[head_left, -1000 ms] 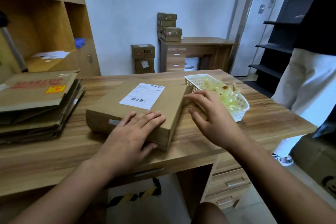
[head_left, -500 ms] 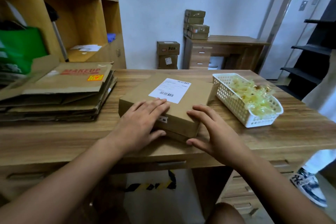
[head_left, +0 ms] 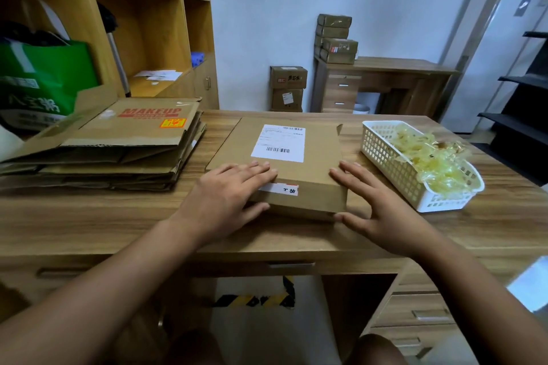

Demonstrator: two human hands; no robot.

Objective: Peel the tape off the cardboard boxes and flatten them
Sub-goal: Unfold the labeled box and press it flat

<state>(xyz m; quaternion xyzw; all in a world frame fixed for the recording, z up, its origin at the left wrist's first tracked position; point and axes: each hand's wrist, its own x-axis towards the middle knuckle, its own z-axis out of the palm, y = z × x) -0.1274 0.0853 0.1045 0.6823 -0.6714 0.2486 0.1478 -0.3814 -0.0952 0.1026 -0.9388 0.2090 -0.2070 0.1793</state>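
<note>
A flat brown cardboard box (head_left: 320, 169) with a white shipping label (head_left: 278, 142) lies square on the wooden desk (head_left: 89, 222) in front of me. A white sticker (head_left: 281, 188) sits on its near edge. My left hand (head_left: 225, 201) lies on the box's near left corner, fingers straight on top and thumb against the front side. My right hand (head_left: 382, 210) touches the box's near right corner with spread, straight fingers. To the left is a stack of flattened cardboard boxes (head_left: 118, 148), the top one printed MAKEUP.
A white plastic basket (head_left: 385, 154) holding crumpled peeled tape (head_left: 430, 157) stands right of the box. A wooden shelf unit (head_left: 148, 24) with a green bag (head_left: 41, 80) is at the left. More taped boxes (head_left: 287, 87) sit by a far desk (head_left: 400, 68).
The box has been turned from skewed to square with the desk edge. My right hand moved from its far right side to its near right corner. My view swung left.
</note>
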